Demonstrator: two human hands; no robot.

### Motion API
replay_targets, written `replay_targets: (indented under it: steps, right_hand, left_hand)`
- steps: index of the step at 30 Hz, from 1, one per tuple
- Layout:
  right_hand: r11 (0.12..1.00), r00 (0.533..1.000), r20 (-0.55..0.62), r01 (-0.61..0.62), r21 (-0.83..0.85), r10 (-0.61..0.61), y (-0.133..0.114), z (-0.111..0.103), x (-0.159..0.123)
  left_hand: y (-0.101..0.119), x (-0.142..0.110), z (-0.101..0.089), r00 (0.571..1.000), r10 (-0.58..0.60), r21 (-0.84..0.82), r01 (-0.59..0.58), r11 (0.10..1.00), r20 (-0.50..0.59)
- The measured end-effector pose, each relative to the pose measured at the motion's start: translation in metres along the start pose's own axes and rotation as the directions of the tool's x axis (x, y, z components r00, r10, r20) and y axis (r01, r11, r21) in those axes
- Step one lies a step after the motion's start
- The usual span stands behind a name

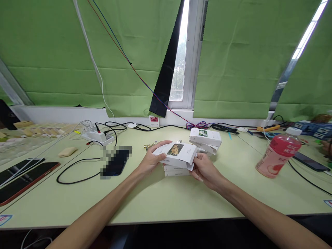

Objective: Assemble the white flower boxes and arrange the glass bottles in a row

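Observation:
Both hands hold a small white box (176, 153) with a yellow flower picture on its top, just above the pale green table (160, 197). My left hand (151, 159) grips its left end, fingers curled over the top. My right hand (204, 168) pinches its right end from below. Under the held box lie a couple more white boxes (176, 171). Behind it, a stack of similar boxes (205, 139) with a green picture rests on the table.
A pink drink bottle (278, 153) leans at the right. A dark phone (116, 162) and black cable (75, 171) lie left of centre, a power strip (98, 136) behind them. More phones (23, 178) sit at the far left. Cables run along the windowsill.

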State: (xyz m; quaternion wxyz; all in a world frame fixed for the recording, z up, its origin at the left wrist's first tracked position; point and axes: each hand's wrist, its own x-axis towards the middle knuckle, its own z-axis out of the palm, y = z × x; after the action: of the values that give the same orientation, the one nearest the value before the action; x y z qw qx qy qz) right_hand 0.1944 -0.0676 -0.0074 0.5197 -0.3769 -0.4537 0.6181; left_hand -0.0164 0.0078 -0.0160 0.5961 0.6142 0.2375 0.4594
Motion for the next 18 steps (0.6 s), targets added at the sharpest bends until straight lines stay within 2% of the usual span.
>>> replay_targets:
  steps: [6, 11, 18]
  right_hand:
    - [0.999, 1.0, -0.01, -0.01, -0.05, 0.009, -0.002, 0.002, -0.004]
    - [0.996, 1.0, -0.02, -0.011, -0.089, 0.01, -0.005, 0.003, -0.007]
    - [0.998, 0.997, -0.036, 0.061, -0.003, -0.061, -0.012, 0.004, -0.007]
  left_hand:
    - [-0.001, 0.0, -0.001, 1.0, 0.024, 0.05, -0.025, 0.998, 0.017]
    - [-0.001, -0.001, -0.003, 0.996, 0.026, 0.077, -0.033, 0.996, 0.088]
    - [0.006, -0.004, 0.006, 0.994, 0.023, 0.259, -0.049, 0.965, 0.105]
